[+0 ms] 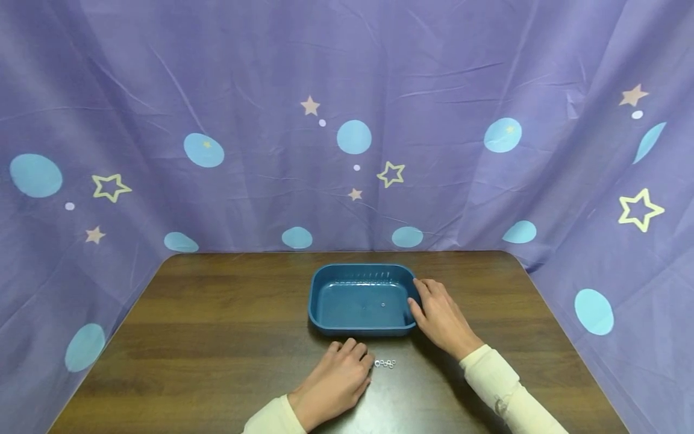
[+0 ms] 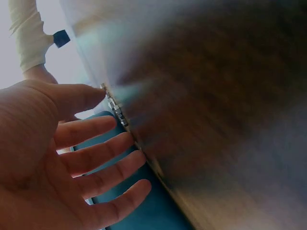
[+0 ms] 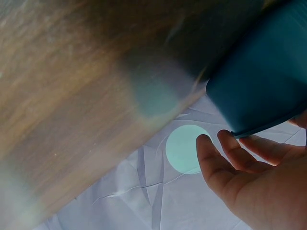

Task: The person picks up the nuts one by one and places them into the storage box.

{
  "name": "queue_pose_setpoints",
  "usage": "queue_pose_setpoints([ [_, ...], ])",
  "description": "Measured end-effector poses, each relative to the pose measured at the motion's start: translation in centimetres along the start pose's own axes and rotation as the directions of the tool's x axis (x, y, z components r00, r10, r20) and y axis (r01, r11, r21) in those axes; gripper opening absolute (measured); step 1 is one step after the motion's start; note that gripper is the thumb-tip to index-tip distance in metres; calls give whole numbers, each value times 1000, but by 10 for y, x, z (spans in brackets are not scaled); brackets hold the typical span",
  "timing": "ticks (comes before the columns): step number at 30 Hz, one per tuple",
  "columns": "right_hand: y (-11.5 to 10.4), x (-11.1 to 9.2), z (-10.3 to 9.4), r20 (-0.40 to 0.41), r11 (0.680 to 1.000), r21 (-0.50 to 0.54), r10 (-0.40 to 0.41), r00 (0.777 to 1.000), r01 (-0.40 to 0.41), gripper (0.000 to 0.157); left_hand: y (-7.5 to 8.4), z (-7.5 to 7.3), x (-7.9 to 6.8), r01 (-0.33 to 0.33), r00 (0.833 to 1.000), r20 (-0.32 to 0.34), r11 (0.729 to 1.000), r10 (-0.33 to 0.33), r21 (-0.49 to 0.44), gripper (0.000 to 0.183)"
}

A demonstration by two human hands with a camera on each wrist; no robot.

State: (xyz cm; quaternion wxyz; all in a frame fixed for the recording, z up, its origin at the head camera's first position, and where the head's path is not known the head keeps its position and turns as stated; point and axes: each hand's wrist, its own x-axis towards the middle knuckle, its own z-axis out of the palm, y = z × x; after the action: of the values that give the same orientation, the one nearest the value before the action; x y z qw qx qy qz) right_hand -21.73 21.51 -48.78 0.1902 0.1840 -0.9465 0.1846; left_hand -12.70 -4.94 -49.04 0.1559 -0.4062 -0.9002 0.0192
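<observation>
A blue plastic tray (image 1: 363, 331) sits on the table, with one small silver nut (image 1: 383, 305) on its floor. Several more small silver nuts (image 1: 386, 363) lie in a cluster in front of it; the left wrist view shows them as a row of shiny nuts (image 2: 115, 106). Just left of this cluster is my left hand (image 1: 338, 377), palm turned inward and fingers loosely bent, with nothing seen in its grasp. My right hand (image 1: 441, 316) holds the tray's right wall, thumb over the rim and fingers outside, as the right wrist view partly shows.
The brown wooden table (image 1: 228, 313) extends around the tray on all sides. Behind it and at both sides hangs a purple curtain (image 1: 260, 150) with stars and blue dots, close to the table's edges.
</observation>
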Motion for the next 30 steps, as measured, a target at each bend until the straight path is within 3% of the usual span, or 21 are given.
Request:
queue_pose_setpoints([
  [4,0,1,2,3,1000,1,5,1000,-5,51,-1,3,2,-20,999,-29,999,20,26,12],
  [11,1,-1,3,7,1000,8,13,1000,-13,51,-1,5,6,-27,999,-25,999,28,29,13],
  [30,2,-1,3,6,1000,18,22,1000,-22,51,1,8,10,-32,995,-94,998,38,60,14],
])
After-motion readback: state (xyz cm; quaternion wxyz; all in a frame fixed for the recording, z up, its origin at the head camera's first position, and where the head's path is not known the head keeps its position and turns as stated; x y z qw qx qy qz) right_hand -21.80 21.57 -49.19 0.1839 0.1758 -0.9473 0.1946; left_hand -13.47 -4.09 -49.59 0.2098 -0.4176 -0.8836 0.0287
